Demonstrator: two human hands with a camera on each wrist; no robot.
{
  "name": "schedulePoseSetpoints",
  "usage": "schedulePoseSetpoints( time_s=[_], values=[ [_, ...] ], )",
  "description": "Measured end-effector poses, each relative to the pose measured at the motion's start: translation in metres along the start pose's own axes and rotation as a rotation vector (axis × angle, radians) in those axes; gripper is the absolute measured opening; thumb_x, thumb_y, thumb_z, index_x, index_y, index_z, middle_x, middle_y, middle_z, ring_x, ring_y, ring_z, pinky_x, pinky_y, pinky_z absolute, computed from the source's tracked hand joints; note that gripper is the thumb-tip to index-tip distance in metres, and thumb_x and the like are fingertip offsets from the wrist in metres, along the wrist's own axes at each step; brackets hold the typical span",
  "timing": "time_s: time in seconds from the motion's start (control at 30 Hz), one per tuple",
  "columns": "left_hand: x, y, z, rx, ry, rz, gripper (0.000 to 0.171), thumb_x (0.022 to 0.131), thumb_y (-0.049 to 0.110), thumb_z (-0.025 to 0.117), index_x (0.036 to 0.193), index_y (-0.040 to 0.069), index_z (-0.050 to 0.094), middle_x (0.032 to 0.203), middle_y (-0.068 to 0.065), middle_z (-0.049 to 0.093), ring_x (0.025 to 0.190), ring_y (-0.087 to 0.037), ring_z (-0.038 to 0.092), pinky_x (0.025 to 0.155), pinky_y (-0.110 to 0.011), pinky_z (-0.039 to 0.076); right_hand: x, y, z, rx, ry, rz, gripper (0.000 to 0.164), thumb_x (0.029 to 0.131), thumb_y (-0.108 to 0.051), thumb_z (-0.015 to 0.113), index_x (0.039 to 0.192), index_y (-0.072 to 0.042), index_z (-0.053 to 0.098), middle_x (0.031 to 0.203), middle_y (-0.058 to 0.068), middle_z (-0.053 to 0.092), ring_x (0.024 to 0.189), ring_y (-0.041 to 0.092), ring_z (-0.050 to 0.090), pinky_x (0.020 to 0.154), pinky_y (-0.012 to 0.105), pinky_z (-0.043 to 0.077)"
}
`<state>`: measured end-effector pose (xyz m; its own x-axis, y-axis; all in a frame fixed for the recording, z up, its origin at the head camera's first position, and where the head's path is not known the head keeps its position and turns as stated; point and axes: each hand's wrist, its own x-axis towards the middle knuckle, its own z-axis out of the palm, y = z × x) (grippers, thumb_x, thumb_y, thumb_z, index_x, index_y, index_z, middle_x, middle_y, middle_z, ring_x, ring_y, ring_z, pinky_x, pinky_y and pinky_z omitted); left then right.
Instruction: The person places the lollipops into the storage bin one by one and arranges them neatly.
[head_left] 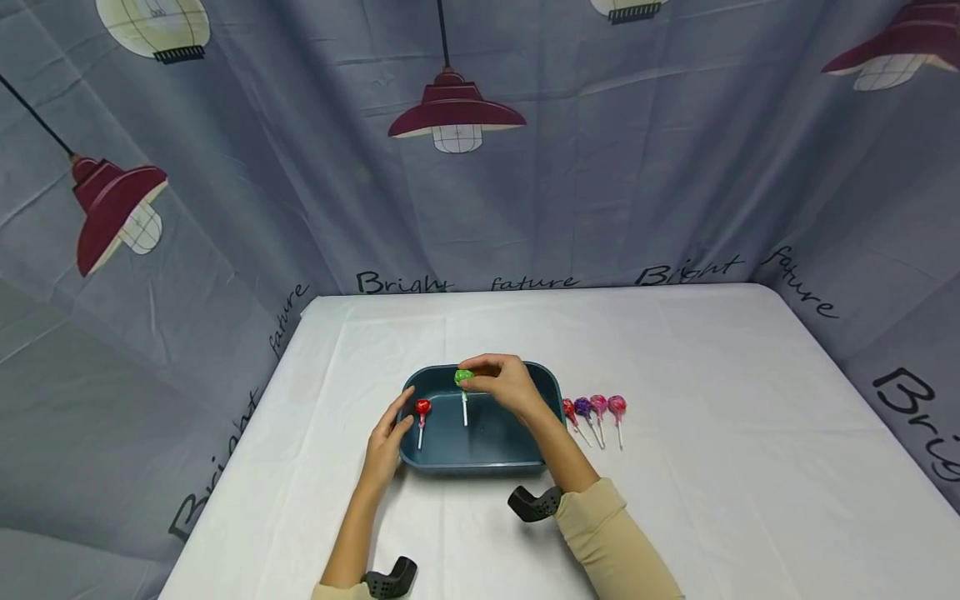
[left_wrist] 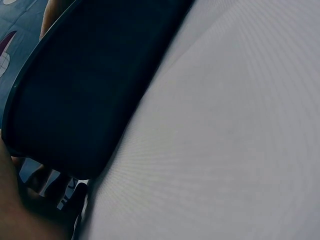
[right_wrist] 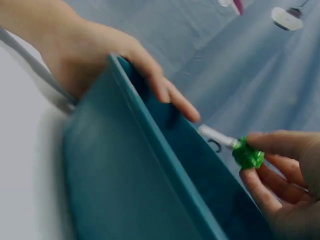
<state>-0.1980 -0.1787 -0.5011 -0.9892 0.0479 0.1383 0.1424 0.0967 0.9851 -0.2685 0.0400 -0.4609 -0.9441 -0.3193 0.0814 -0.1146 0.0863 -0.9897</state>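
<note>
My right hand [head_left: 510,385] pinches a green-wrapped lollipop [head_left: 463,377] by its candy head, over the dark teal tray [head_left: 480,468]. Its white stick points down in the head view. The right wrist view shows the thumb and fingers of that hand around the green wrapper [right_wrist: 248,154]. At the tray's left end, my left hand [head_left: 384,446] grips the side, with digits over the rim and others outside the wall. Within the tray, near that hand, lies a red lollipop [head_left: 423,407]. In the left wrist view, the tray wall [left_wrist: 75,100] hides part of the hand.
Right of the tray, several lollipops lie in a row on the white tablecloth [head_left: 712,375], among them a purple one [head_left: 583,407] and a pink one [head_left: 617,405]. My right forearm crosses the tray's right side. A printed curtain [head_left: 562,192] hangs behind the table.
</note>
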Motion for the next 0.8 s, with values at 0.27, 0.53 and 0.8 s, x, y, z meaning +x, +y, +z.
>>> schedulePoseSetpoints(
  time_s=[0.27,0.53,0.8],
  values=[
    [0.0,-0.001,0.0,0.005,0.008,-0.016,0.042,0.096,0.005,0.044,0.138,0.005,0.041,0.145,-0.008,0.034,0.135,-0.019,0.022,0.109,-0.034,0.018,0.013,0.011,0.035,-0.203,0.068,0.039,0.02,0.073,-0.009,0.077,0.092,-0.005,0.072,0.085,0.006,0.069,0.076,0.014,0.065,0.067,0.027,0.052],
    [-0.001,0.0,-0.001,0.014,0.014,-0.019,0.042,0.096,0.006,0.044,0.138,0.005,0.042,0.145,-0.008,0.035,0.135,-0.021,0.021,0.109,-0.041,0.017,0.02,0.024,0.044,-0.344,0.023,0.04,0.021,0.072,-0.009,0.078,0.092,-0.005,0.072,0.085,0.005,0.07,0.074,0.013,0.065,0.064,0.023,0.051],
    [0.001,0.0,-0.001,0.003,0.007,-0.025,0.043,0.096,0.005,0.045,0.139,0.004,0.041,0.145,-0.009,0.034,0.135,-0.021,0.021,0.109,-0.04,0.016,0.02,0.026,0.042,-0.429,-0.036,0.069,0.025,0.074,-0.011,0.077,0.098,-0.005,0.072,0.088,0.004,0.07,0.079,0.014,0.064,0.068,0.025,0.051]
  ],
)
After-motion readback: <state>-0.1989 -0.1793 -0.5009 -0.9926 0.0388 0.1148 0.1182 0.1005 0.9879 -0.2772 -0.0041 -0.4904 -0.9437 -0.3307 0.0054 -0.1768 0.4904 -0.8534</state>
